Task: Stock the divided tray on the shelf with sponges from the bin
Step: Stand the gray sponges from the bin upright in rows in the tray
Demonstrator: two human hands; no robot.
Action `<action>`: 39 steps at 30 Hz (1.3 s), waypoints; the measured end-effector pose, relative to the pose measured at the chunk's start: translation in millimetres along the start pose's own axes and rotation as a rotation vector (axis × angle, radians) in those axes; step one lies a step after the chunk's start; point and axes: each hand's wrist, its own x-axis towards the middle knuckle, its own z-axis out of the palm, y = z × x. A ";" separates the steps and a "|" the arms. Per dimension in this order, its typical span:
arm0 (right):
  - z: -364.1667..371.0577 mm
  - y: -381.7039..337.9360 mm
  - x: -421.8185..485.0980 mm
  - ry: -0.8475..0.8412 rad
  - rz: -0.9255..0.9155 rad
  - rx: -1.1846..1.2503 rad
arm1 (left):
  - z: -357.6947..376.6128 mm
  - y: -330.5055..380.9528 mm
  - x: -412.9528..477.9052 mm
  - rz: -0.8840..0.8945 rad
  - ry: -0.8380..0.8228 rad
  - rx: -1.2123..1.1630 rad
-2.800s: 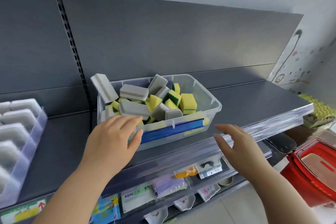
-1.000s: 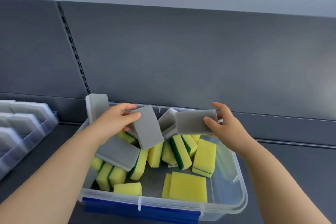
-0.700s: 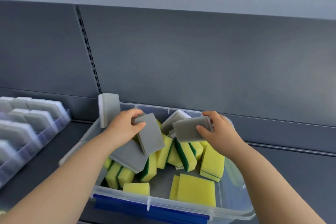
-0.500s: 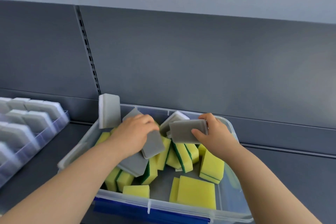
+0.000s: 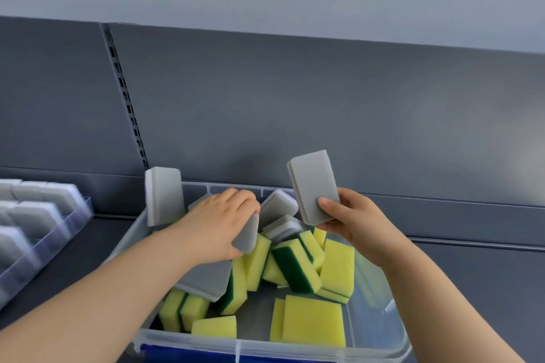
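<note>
Head view: I'm mid-pick. My right hand [image 5: 356,227] pinches a grey sponge [image 5: 314,186] lifted above the bin [image 5: 380,300]; my left hand [image 5: 218,224] grips a second grey sponge [image 5: 246,234] inside the bin. Next, I judge, both go to the divided tray [image 5: 56,247] left of the bin.

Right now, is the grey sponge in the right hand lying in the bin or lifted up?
Lifted. The right hand holds the grey sponge upright over the bin, its top above the far rim.
</note>
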 end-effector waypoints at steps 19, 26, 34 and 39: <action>3.0 16.5 13.4 0.181 -0.143 -0.524 | -35.8 5.9 -0.4 -0.400 0.235 -0.544; 30.6 16.0 11.0 0.133 -0.368 -0.789 | -48.2 7.6 -28.0 -0.587 0.105 -0.465; 110.4 -10.3 -23.4 0.067 -0.560 -0.895 | -83.9 4.2 -107.6 -0.508 0.340 -0.261; 206.2 -14.1 -63.2 0.052 -0.669 -0.979 | -99.5 -25.3 -213.7 -0.386 0.507 -0.007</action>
